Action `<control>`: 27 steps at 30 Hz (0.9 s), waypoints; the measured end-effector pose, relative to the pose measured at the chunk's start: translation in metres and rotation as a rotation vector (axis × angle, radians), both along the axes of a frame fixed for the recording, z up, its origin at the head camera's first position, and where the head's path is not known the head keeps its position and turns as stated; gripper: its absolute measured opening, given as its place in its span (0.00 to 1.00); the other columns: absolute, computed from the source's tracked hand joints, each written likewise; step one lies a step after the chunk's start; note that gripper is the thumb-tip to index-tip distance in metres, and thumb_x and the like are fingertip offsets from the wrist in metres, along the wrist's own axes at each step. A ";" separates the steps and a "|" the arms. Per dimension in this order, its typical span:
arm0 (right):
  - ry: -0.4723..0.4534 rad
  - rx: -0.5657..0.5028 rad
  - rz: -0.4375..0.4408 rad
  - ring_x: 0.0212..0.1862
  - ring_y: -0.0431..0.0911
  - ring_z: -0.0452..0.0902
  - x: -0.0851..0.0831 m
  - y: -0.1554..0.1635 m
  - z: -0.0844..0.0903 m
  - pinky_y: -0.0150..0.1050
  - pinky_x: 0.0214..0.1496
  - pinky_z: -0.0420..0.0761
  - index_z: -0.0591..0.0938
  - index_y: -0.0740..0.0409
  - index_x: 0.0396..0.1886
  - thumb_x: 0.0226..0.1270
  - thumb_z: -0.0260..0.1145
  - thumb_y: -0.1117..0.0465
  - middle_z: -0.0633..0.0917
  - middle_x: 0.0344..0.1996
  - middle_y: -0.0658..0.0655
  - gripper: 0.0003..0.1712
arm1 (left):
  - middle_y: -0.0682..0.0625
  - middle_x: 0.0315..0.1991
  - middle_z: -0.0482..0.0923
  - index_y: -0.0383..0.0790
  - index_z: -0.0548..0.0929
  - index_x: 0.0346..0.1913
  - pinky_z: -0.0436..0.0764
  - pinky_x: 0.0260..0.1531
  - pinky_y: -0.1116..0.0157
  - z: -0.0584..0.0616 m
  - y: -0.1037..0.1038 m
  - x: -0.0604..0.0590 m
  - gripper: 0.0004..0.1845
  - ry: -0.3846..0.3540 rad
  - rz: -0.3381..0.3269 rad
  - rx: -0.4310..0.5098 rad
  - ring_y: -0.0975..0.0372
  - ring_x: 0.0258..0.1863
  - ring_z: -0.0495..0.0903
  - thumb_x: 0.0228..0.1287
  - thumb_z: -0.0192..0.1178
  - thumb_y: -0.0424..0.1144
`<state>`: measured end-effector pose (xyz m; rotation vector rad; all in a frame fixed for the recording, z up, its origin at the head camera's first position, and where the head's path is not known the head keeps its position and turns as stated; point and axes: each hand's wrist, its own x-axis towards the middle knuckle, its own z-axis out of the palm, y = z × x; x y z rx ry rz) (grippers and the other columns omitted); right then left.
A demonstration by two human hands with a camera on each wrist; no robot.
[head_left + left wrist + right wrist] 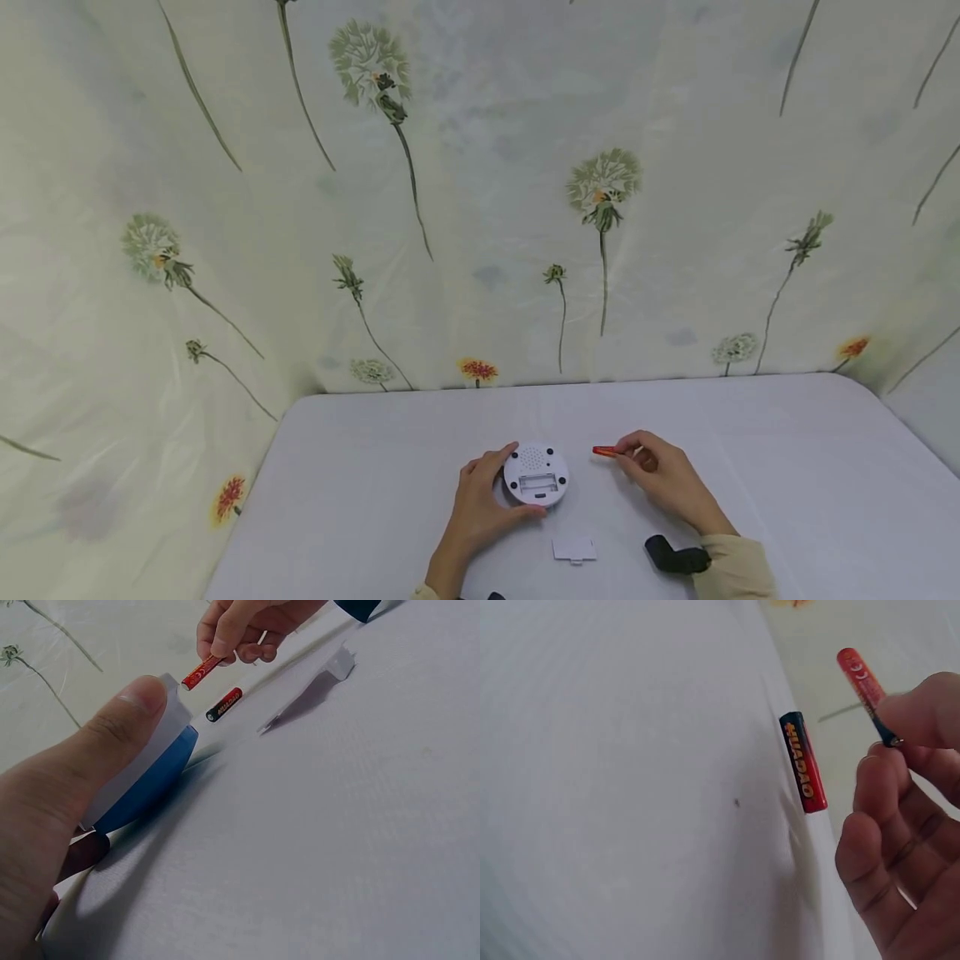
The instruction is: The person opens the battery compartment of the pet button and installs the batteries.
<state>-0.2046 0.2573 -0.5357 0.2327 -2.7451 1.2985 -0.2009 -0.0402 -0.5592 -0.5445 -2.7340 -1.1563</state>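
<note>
My left hand (480, 504) grips a round white device (533, 458) by its edge, thumb on the near side and fingers on the far side. Speaker holes, dark feet and an uncovered battery compartment face up; the left wrist view shows its blue underside. To the right, my right hand (667, 479) pinches a red battery (862, 682) by its dark end between thumb and fingers, apart from the device. A second battery (804, 761), red and black and marked HUADAO, lies on the table below it. Nearer me lies a small white battery cover (574, 549).
A white cloth covers the table (360, 500). Behind its far edge hangs a pale curtain (480, 208) printed with dandelions. A black wrist device (675, 557) sits at the right sleeve (735, 567).
</note>
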 end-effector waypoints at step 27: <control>0.233 -0.025 0.120 0.29 0.34 0.73 0.008 -0.031 0.023 0.29 0.31 0.76 0.79 0.47 0.39 0.58 0.69 0.63 0.80 0.30 0.43 0.11 | 0.58 0.59 0.76 0.53 0.64 0.70 0.61 0.63 0.54 -0.001 0.001 0.001 0.54 0.028 0.004 -0.023 0.65 0.58 0.73 0.35 0.67 0.71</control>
